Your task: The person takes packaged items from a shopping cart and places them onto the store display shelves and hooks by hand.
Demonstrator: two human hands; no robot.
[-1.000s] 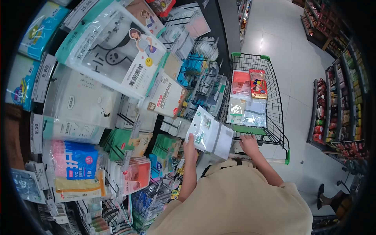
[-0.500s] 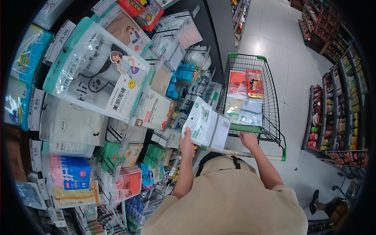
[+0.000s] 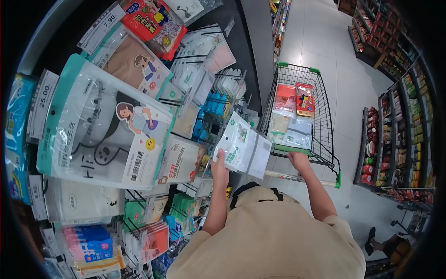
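Note:
My left hand (image 3: 220,168) is closed on the edge of a flat white package (image 3: 244,145) with green print and a grey band. The package hangs in front of the shelf, beside the near end of a shopping cart (image 3: 306,69). Over the cart's near end is my right hand (image 3: 298,161), its fingers curled; whether anything is in them is hidden. In the cart's basket lie a red-and-white package (image 3: 284,98), a red-and-gold packet (image 3: 304,100) and pale flat packages (image 3: 298,132).
On the left, a rack holds hanging packs, among them a large apron pack (image 3: 107,125) and a red packet (image 3: 151,25), with price tags (image 3: 42,104). Stocked shelves (image 3: 399,139) stand at the right. A person's shoe and leg (image 3: 370,241) show at the lower right.
The rack's packs have shifted in view, the apron pack down and to the left. The cart sits slightly further right. My left hand still holds the white package.

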